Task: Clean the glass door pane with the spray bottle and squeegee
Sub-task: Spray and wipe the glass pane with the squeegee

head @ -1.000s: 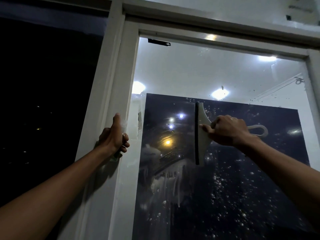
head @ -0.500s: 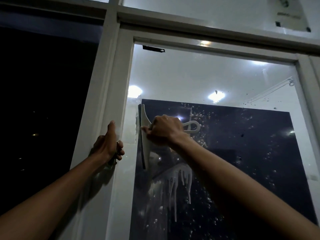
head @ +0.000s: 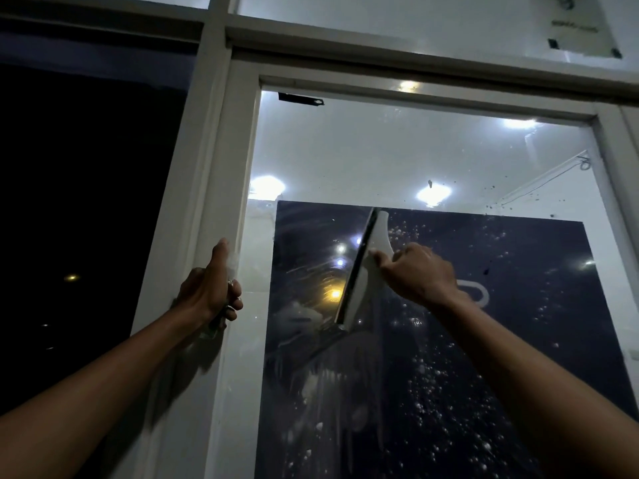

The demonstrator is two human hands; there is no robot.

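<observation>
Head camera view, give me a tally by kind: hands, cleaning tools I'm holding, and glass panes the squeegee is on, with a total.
Hands: 2, left hand by the door frame, right hand
Cleaning tools in hand: 2, white squeegee and a partly hidden, likely spray bottle
Panes under the squeegee: 1, glass door pane
Total: 5

white squeegee (head: 368, 267) tilted against soapy glass pane (head: 449, 340), blade leftward
</observation>
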